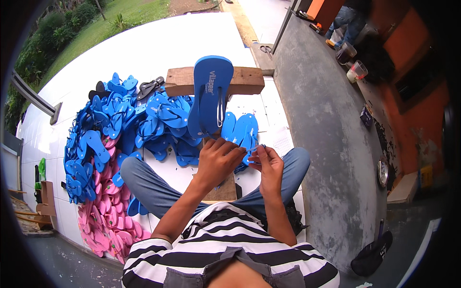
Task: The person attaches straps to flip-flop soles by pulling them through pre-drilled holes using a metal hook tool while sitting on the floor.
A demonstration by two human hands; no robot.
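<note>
Blue sandal (211, 77) stands at centre frame, sole toward me, leaning on a wooden block (247, 85). My left hand (216, 161) is at its lower end, fingers curled; I cannot tell how firmly that grip is closed, or on what. My right hand (270, 165), right of centre, has thumb and forefinger pinched on a thin blue strip (251, 150) running toward the left thumb. Blue sandals (103, 113) are heaped at left, pink sandals (108, 211) at lower left.

Step, as I judge it: working the strap piece at the sandal's lower end. Next move probably calls for steadying the sole while drawing the strip taut.
</note>
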